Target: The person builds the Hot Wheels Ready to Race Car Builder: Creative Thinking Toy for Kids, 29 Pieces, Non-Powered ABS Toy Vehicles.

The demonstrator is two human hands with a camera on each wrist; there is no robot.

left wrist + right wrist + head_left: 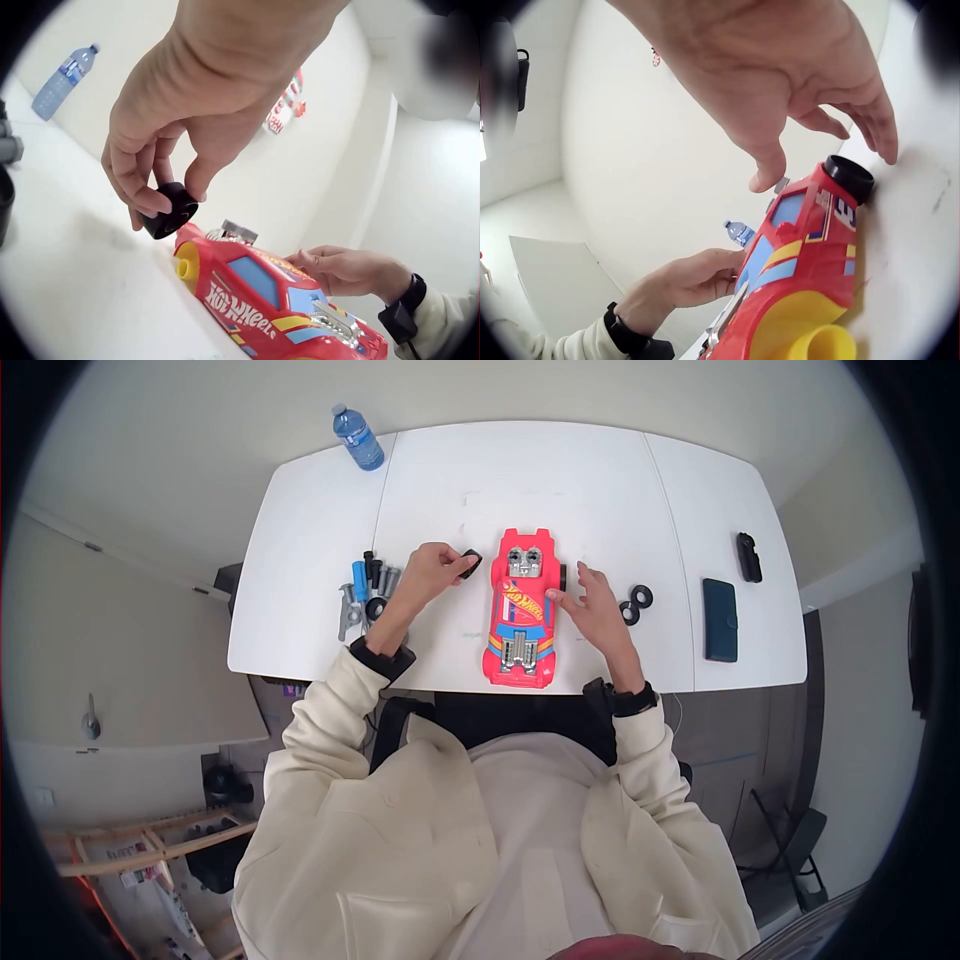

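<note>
A red toy car (520, 610) with Hot Wheels lettering sits on the white table, its engine end facing away. My left hand (430, 575) pinches a black wheel (171, 211) between thumb and fingers, off the car's far left corner. Just below that wheel, a bare yellow hub (187, 268) shows in the left wrist view. My right hand (596, 612) is at the car's right side, fingers extended and thumb over the body. Near those fingers, a black wheel (849, 178) is on the car's far right corner. The near right corner shows a bare yellow hub (829, 345).
Left of the car lie a blue-handled tool (359, 580), grey and black bolt-like parts (390, 580) and a black ring (376, 607). Two black wheels (636, 604) lie to the right. Farther out are a dark wallet-like case (720, 620), a black object (748, 557) and a water bottle (358, 438).
</note>
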